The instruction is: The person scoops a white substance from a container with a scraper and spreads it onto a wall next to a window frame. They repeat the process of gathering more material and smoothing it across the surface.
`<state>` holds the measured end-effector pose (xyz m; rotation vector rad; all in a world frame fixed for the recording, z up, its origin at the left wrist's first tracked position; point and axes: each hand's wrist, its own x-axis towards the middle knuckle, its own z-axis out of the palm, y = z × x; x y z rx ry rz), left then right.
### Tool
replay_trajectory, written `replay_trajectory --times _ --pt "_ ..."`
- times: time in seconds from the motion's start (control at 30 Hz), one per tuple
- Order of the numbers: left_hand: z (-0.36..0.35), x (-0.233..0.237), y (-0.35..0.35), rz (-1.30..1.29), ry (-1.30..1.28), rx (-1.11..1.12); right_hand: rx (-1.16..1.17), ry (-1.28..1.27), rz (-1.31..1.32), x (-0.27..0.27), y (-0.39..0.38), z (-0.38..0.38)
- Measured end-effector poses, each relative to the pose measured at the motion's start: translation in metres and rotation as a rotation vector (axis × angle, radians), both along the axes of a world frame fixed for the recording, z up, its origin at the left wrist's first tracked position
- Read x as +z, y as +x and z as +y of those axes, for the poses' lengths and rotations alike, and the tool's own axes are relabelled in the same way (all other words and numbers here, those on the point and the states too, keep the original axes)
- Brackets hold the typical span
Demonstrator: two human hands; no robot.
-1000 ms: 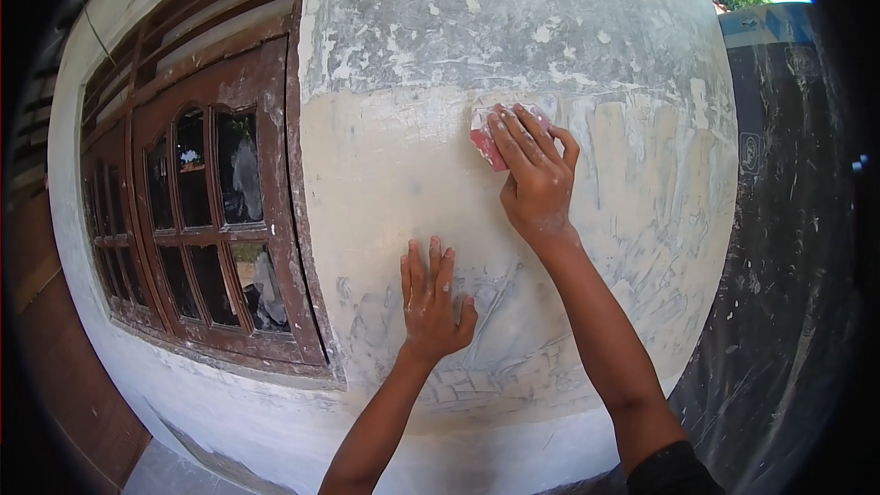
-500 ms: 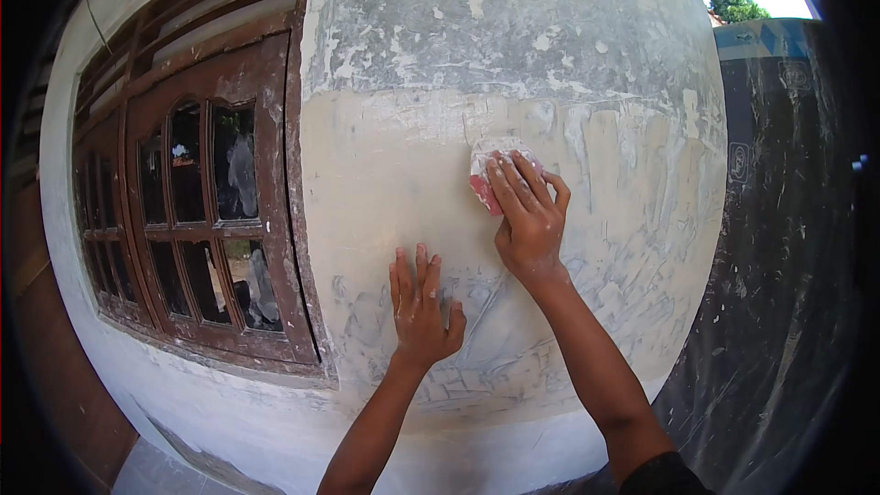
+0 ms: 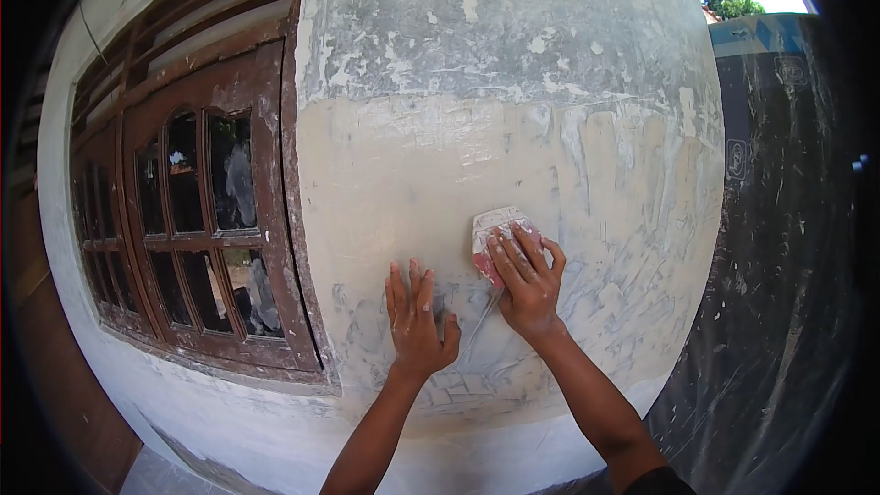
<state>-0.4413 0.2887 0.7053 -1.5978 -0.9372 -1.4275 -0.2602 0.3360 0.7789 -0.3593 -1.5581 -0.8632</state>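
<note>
My right hand (image 3: 529, 286) presses a flat red and white tool (image 3: 495, 220) against the wall (image 3: 412, 174). White paste coats much of the tool, and its red part shows at the lower left. To the left and slightly lower, my left hand (image 3: 420, 325) is at the wall with its fingers spread upward, holding nothing. The wall is smooth cream around and above the hands, rough grey higher up, and streaked with grey marks lower down. White specks dot the fingers of both hands.
A brown wooden window (image 3: 197, 220) with several glass panes and a frame fills the left side. On the right stands a dark, scratched panel (image 3: 761, 247) with a blue top band. Behind it is a green tree (image 3: 731, 2).
My right hand and the tool have moved down the wall. My left hand stays in nearly the same place, and the view has shifted slightly.
</note>
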Motion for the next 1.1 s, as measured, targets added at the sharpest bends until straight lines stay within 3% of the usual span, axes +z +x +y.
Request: replay_trajectory --times 0.23,0.33,0.53,0.6,0.7,0.9,1.0,1.1 --pt "0.005 0.0 0.004 -0.008 0.012 0.006 0.004 0.16 0.074 0.137 -0.018 0.001" --pt "0.006 0.0 0.005 -0.014 0.008 -0.003 -0.033 0.091 0.059 0.115 -0.019 0.013" --pt "0.001 -0.004 0.003 0.013 0.009 0.003 -0.032 -0.033 0.015 -0.037 0.007 0.009" --pt "0.002 -0.003 0.002 0.004 0.005 -0.009 -0.028 -0.093 -0.034 -0.064 0.016 0.0" --pt "0.001 -0.001 0.004 -0.006 0.01 -0.013 -0.006 -0.052 0.008 -0.035 0.021 -0.015" --pt "0.006 -0.001 0.009 -0.005 0.023 -0.011 -0.058 0.187 0.123 0.131 0.007 -0.006" --pt "0.006 -0.002 0.01 -0.011 0.015 -0.02 -0.074 0.124 0.132 0.141 0.004 0.017" --pt "0.002 -0.004 0.008 -0.013 -0.006 -0.017 -0.065 0.063 0.107 0.085 0.008 0.027"
